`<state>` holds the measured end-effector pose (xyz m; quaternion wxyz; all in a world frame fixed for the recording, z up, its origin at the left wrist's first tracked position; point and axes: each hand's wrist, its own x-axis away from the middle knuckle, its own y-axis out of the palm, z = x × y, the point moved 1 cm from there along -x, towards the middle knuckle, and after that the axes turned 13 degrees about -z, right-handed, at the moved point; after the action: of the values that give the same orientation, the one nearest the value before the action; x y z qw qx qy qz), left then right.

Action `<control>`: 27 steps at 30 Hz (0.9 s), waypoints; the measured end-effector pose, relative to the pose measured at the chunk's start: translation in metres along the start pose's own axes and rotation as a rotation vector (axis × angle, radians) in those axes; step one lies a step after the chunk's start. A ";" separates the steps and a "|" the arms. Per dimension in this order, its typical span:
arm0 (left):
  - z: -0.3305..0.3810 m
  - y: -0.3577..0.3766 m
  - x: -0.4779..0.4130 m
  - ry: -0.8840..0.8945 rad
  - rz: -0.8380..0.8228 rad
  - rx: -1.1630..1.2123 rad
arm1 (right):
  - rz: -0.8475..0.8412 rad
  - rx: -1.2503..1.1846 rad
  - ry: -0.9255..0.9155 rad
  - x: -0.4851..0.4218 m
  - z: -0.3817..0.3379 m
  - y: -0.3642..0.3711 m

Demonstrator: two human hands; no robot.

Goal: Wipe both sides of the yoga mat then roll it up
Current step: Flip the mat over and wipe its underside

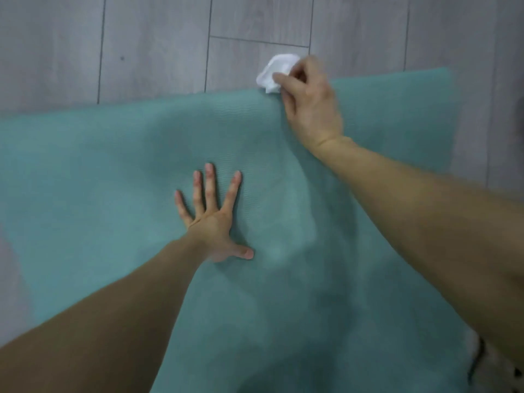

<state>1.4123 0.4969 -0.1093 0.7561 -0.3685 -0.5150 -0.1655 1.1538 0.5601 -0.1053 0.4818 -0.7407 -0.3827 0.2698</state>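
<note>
A teal yoga mat [119,171] lies unrolled on the floor and fills most of the head view. My left hand [212,219] presses flat on the middle of the mat, fingers spread and straight. At the mat's far edge my right hand [309,103] grips a crumpled white wipe [273,72]. The wipe sits right at that edge, partly over the floor. My right hand is slightly blurred.
Grey wood-plank floor [156,43] stretches beyond the mat's far edge and along its right side. A pale patch of floor shows at the lower left. Something white with dark marks [482,361] peeks out at the lower right under my right forearm.
</note>
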 end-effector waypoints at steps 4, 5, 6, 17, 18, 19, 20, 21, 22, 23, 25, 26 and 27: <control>0.001 -0.003 0.001 -0.007 -0.038 -0.008 | -0.011 -0.041 0.065 0.012 -0.022 0.014; 0.001 -0.005 0.001 -0.010 -0.044 -0.011 | -0.050 -0.091 0.078 0.040 -0.027 0.021; 0.001 -0.006 0.001 -0.012 -0.049 -0.014 | -0.114 -0.133 0.077 0.072 -0.033 0.028; 0.003 -0.004 0.005 -0.005 -0.015 0.003 | -0.105 -0.052 0.097 0.003 -0.024 -0.004; 0.004 -0.004 0.005 -0.004 -0.014 0.001 | -0.131 -0.064 0.107 0.013 -0.028 -0.002; 0.005 -0.005 0.005 -0.001 -0.019 0.005 | -0.162 -0.083 0.102 0.035 -0.033 0.002; 0.004 -0.004 0.005 -0.002 -0.017 0.010 | -0.207 -0.119 0.088 0.066 -0.038 0.008; 0.003 -0.003 0.004 -0.005 -0.009 0.008 | -0.267 -0.162 0.074 0.099 -0.044 0.014; 0.003 -0.002 0.003 -0.007 -0.003 0.004 | -0.344 -0.211 0.071 0.133 -0.050 0.017; 0.003 -0.002 0.002 -0.010 -0.001 0.004 | -0.411 -0.249 0.053 0.162 -0.057 0.019; 0.001 -0.001 0.000 -0.015 0.009 0.006 | -0.466 -0.275 -0.029 0.184 -0.060 0.016; 0.001 0.000 0.000 -0.012 0.017 0.002 | -0.449 -0.279 -0.058 0.172 -0.057 0.012; 0.000 0.001 0.000 -0.007 0.025 0.003 | -0.385 -0.293 -0.061 0.149 -0.052 0.009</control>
<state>1.4129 0.4974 -0.1094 0.7568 -0.3744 -0.5132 -0.1541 1.2803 0.6546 -0.0977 0.3999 -0.7076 -0.5663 0.1370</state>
